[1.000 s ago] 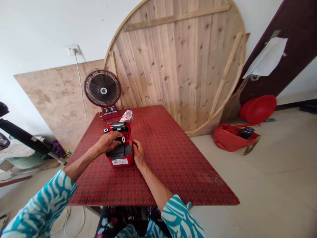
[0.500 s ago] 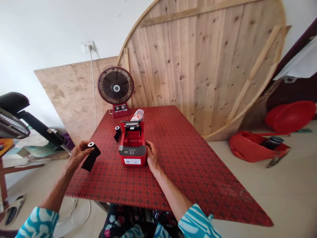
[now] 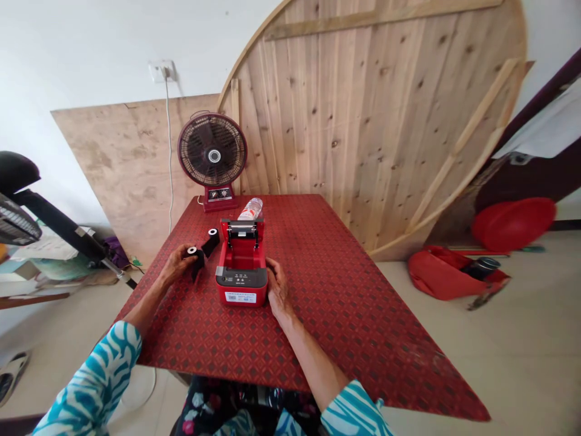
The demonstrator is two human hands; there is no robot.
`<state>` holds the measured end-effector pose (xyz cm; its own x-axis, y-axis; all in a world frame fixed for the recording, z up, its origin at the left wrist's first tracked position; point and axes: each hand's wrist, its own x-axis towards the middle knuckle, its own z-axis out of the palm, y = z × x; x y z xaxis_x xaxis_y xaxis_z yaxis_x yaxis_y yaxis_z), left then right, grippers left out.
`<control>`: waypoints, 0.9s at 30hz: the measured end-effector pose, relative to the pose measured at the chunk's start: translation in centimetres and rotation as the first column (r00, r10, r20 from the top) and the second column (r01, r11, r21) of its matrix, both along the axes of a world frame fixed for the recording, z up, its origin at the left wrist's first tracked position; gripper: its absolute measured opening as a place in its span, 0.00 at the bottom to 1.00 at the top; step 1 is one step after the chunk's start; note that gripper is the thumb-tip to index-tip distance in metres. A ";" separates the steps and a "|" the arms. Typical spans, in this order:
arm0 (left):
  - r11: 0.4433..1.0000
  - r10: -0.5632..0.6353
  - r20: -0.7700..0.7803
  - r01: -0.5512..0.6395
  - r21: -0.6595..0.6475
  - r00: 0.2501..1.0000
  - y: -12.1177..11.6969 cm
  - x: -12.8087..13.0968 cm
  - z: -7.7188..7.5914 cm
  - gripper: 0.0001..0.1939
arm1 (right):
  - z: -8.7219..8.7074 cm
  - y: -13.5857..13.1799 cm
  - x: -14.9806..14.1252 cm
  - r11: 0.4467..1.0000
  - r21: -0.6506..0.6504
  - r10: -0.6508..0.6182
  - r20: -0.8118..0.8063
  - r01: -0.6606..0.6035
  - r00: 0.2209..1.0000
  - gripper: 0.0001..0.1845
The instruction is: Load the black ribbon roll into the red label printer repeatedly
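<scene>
A red and black label printer (image 3: 241, 277) stands on the table with its lid raised and its red inner bay showing. My right hand (image 3: 278, 286) rests against the printer's right side, fingers bent along it. To the left of the printer, my left hand (image 3: 176, 265) pinches a black roll (image 3: 195, 261) with a white core, its loose end hanging down. A second black roll (image 3: 210, 243), also white-cored, stands on the table just beyond, beside the printer's back left. Whether the two rolls touch, I cannot tell.
Behind the printer lies a clear plastic bottle (image 3: 251, 209). A dark red fan (image 3: 213, 151) stands at the back left of the red patterned table (image 3: 345, 315). A large round wooden board (image 3: 363, 121) leans on the wall. On the floor at right sits a red bag (image 3: 433, 274).
My left hand lifted a black roll out of the printer, carried it left, then brought it back right near the second roll. My right hand stays at the printer's side. The view shifted.
</scene>
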<state>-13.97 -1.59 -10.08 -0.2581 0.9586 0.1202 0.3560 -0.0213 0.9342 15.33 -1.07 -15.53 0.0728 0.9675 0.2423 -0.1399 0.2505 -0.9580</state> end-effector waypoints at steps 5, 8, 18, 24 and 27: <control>1.000 -0.018 -0.073 0.017 -0.006 0.997 -0.1 -0.6 -0.2 0.27 | -0.3 0.2 0.0 1.000 0.017 0.016 0.010 -0.016 1.000 0.18; 0.999 -0.030 -0.074 0.028 -0.029 0.997 -0.7 -0.9 0.2 0.33 | -0.1 0.2 -0.1 1.000 0.021 0.006 0.007 -0.006 1.000 0.18; 0.957 0.137 -0.159 -0.089 0.278 0.978 -4.6 2.8 4.6 0.24 | 0.4 0.1 -0.4 1.000 0.014 -0.019 0.002 0.019 1.000 0.17; 0.906 -0.078 -0.548 0.288 0.309 0.833 -7.3 9.9 6.6 0.13 | 0.7 0.0 -0.3 0.999 0.020 -0.035 0.006 0.035 0.999 0.16; 0.906 -0.027 -0.582 0.266 0.329 0.812 -5.9 9.2 7.0 0.12 | 0.6 0.1 -0.3 0.999 0.017 -0.035 0.014 0.034 0.999 0.16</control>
<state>-4.78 -7.47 -3.04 0.1074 0.8248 0.5552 0.7684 -0.4232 0.4800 15.05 -0.98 -14.92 0.1026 0.9601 0.2601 -0.1175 0.2714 -0.9553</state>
